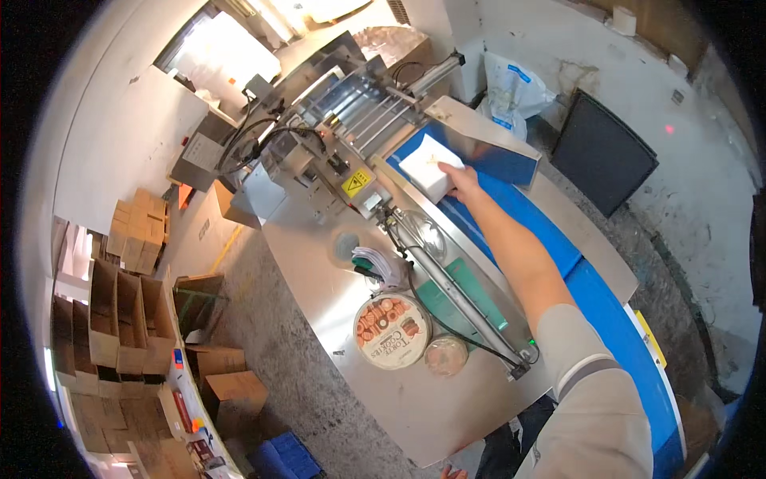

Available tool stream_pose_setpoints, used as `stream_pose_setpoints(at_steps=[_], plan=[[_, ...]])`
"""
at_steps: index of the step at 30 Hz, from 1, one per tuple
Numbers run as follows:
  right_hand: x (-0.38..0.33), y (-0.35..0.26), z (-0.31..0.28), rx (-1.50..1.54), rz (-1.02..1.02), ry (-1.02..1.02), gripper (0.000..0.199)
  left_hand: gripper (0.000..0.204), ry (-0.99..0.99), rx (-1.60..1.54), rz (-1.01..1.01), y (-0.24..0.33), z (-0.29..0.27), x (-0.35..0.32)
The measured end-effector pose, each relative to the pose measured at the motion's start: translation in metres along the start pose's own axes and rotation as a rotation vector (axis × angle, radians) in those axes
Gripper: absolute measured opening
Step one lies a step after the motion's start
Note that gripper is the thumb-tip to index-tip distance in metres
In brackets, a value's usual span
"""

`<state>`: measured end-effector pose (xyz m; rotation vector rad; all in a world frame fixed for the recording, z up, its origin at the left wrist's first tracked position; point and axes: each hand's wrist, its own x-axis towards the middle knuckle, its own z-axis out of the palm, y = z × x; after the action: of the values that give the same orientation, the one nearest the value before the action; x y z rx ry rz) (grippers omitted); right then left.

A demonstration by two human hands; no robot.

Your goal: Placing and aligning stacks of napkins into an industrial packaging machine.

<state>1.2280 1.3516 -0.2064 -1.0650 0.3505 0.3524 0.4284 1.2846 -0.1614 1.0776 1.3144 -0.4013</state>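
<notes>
My right hand (462, 183) reaches far over a blue conveyor belt (511, 209) and grips the near edge of a white flat packet (429, 166), thumb on top. Whether it is one packet or a stack I cannot tell; a faint yellowish mark shows on its upper face. It lies on the belt beside the metal guide rail, close to the rollers of a steel machine (375, 120). Only some fingertips of my left hand (454, 473) show at the lower edge, below the steel table, and what they hold, if anything, is hidden.
On the steel table (399, 415) stand a round printed tin (391, 331), a small round container (445, 355), a green sheet (463, 299) and a folded cloth (385, 268). A metal bar (455, 299) crosses it. Cardboard boxes (120, 319) stand left; a black panel (604, 152) leans right.
</notes>
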Motion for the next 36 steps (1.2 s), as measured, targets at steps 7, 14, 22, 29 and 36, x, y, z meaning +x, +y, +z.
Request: stream_pose_setpoints(at_steps=[7, 14, 22, 29, 36], plan=[[0.002, -0.017, 0.040, 0.094, -0.118, -0.134, 0.079, 0.072, 0.064, -0.073, -0.129, -0.006, 0.018, -0.004], [0.044, 0.012, -0.004, 0.012, -0.029, 0.033, 0.095, 0.064, -0.019, -0.043, -0.160, 0.053, 0.067, -0.025], [0.069, 0.017, -0.007, -0.277, -0.165, 0.284, 0.085, 0.064, -0.060, -0.010, -0.123, 0.056, 0.072, -0.029], [-0.031, -0.024, -0.025, -0.248, 0.028, 0.034, 0.062, 0.063, -0.015, -0.015, -0.096, 0.042, 0.065, -0.053], [-0.254, -0.066, -0.208, -0.032, 0.025, -0.179, 0.042, 0.050, -0.184, 0.156, 0.292, -0.034, 0.031, 0.017]])
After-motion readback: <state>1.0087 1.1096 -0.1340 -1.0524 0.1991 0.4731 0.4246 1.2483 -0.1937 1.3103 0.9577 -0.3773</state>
